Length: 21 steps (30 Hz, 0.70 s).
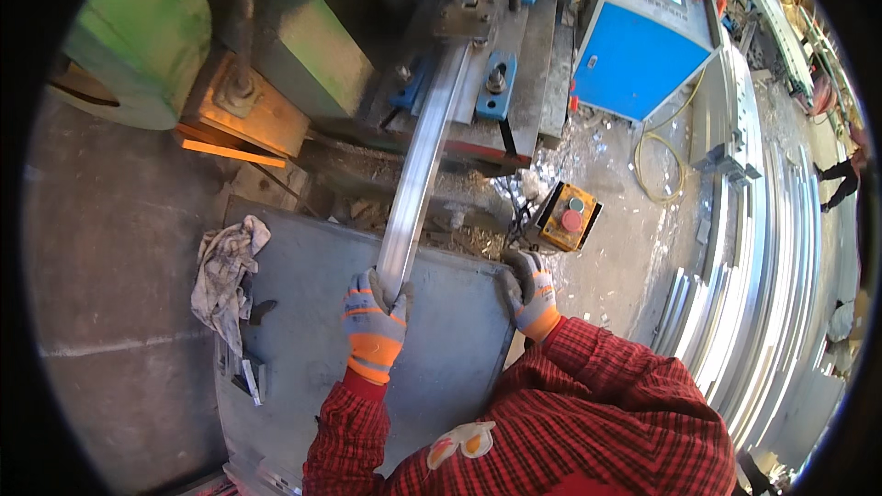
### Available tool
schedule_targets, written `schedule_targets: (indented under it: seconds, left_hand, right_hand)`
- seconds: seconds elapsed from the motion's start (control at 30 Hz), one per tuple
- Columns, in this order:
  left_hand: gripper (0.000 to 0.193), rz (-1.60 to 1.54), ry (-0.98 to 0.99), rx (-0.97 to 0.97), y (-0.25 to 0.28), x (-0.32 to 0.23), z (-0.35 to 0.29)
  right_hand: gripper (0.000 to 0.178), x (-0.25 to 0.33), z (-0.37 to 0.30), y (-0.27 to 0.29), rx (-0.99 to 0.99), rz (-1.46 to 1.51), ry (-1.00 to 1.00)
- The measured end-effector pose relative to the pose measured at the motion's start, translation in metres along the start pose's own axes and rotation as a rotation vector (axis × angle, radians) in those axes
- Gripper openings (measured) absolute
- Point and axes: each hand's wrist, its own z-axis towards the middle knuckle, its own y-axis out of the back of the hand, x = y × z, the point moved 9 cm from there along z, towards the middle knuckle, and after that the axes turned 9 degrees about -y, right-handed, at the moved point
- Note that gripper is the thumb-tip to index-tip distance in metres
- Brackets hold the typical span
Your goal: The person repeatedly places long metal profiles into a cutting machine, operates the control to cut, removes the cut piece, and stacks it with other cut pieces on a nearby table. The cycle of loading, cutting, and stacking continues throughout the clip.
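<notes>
My left hand [375,320], in a grey and orange work glove, is closed around the near end of a long silvery metal profile [418,174]. The profile slants away from me over the grey metal table [450,312], and its far end reaches the bed of a green press machine [322,41] between blue clamps [496,87]. My right hand [531,296], gloved the same way, grips the right far corner of the table, its fingers partly hidden. Just beyond it stands a yellow and black button box [565,217] with a red and a green button.
A dirty rag [225,276] hangs over the table's left edge, with small metal offcuts [250,378] below it. At the back right stands a blue control cabinet [625,60] with a screen. Long metal profiles [758,285] lie stacked at the right, and scraps litter the floor.
</notes>
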Motion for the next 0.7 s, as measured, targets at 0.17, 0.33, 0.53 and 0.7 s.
schedule_targets:
  seconds: [0.17,0.33,0.53,0.7]
  left_hand:
    - [0.052,-0.065,0.020,0.059,0.004,0.022,0.013]
    - [0.054,0.038,0.087,0.112,0.002,-0.013,0.026]
    - [0.057,-0.027,-0.038,-0.042,-0.025,-0.018,0.083]
    - [0.056,-0.021,-0.098,-0.059,-0.025,-0.028,0.102]
  right_hand:
    - [0.040,0.006,0.000,0.001,0.015,0.020,0.000]
    - [0.040,0.008,0.001,0.005,-0.004,0.035,0.012]
    - [0.041,0.010,0.001,0.004,0.019,0.008,0.048]
    - [0.039,0.008,0.003,0.007,-0.030,0.058,-0.002]
